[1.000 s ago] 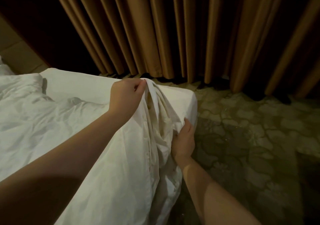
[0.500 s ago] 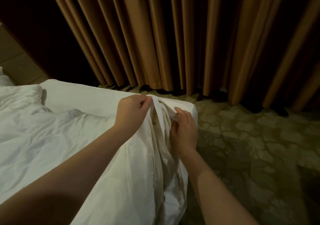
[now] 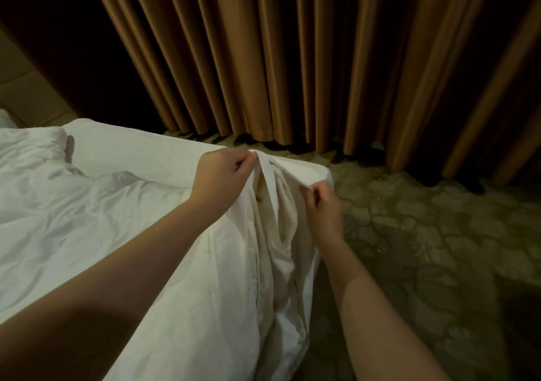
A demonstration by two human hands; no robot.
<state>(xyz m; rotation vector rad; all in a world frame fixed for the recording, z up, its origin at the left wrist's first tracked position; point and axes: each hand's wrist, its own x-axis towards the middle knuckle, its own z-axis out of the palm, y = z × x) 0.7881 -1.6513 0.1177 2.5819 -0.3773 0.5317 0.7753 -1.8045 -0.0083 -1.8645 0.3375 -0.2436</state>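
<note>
At the corner of the bed [image 3: 131,149], pinched by its top edge in the left hand [image 3: 222,172] and by a nearby fold in the right hand [image 3: 322,205] — the white cover [image 3: 222,278]. Best drawn apart evenly — edge taut, untwisted, off the floor [image 3: 424,249].

The left hand [image 3: 222,172] and the right hand [image 3: 322,208] are both bare, as is each arm from the wrist to the lower edge of the head view. The left forearm [image 3: 123,266] looms broad, its near part in shadow. The right forearm [image 3: 369,298] looks slimmer and evenly lit.
</note>
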